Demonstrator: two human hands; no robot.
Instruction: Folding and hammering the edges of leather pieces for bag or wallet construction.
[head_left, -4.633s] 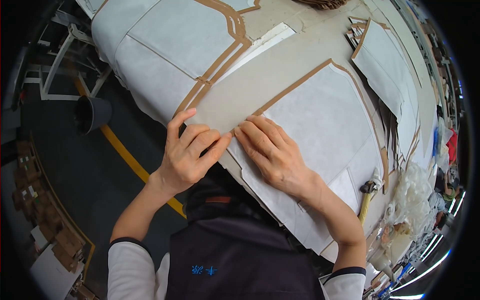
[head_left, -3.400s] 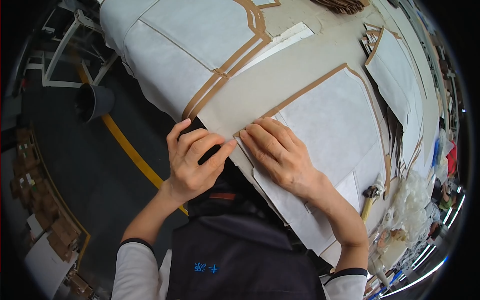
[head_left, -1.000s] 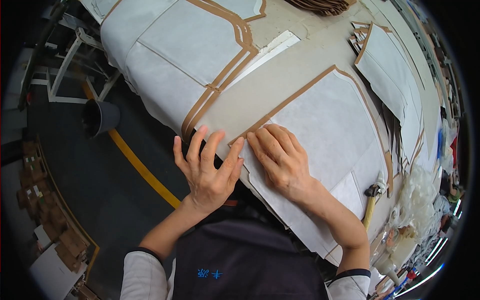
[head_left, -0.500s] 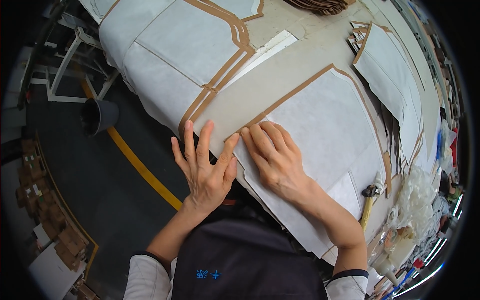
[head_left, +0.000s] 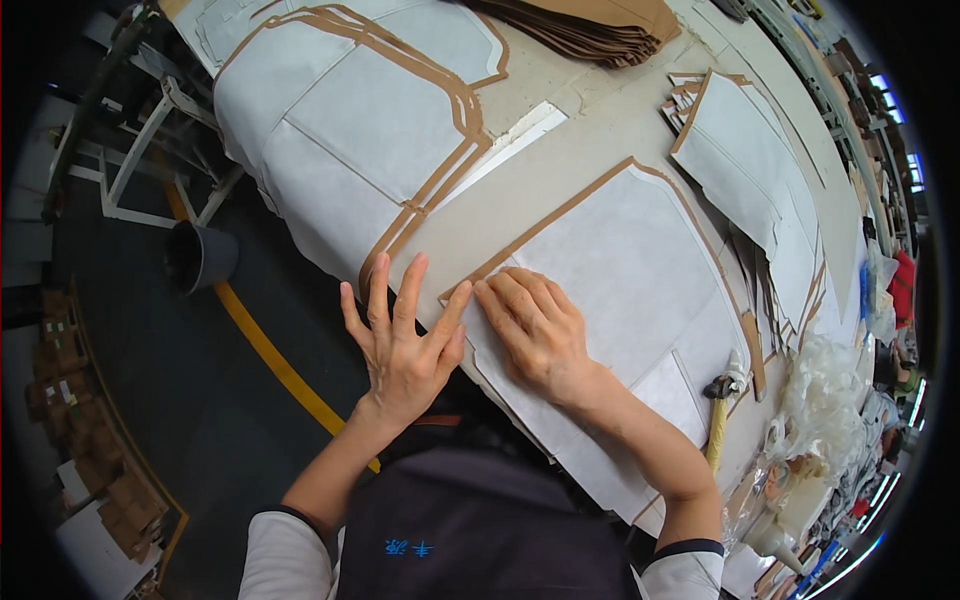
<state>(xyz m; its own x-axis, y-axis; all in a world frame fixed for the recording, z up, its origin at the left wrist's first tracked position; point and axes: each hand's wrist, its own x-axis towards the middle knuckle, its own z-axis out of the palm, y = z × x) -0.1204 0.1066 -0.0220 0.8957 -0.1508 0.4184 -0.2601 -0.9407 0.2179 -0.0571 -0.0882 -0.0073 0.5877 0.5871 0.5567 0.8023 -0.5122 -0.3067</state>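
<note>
In front of me a white fabric-like panel (head_left: 630, 255) with a brown folded-looking border lies on the worktable (head_left: 520, 190). My right hand (head_left: 535, 325) rests on its near left corner, fingers bent and close together, their tips pressing on the brown edge. Beside it my left hand (head_left: 405, 345) has its fingers spread. Its index fingertip touches or almost touches that corner, near the right fingertips, while the other fingers reach over the table's edge. The right thumb is hidden.
More brown-edged white panels (head_left: 370, 130) hang over the table's left side. Stacked panels (head_left: 750, 150) lie at the right, with a yellow-handled hammer (head_left: 717, 430) and clear plastic wrap (head_left: 825, 390) nearer. Brown pieces (head_left: 590, 30) lie at the back. A grey bucket (head_left: 200, 257) stands on the floor.
The whole view has shifted, so the table and panels appear slightly lower and further left. Both hands stay at the panel's corner, with the right fingertips still pressed to its edge.
</note>
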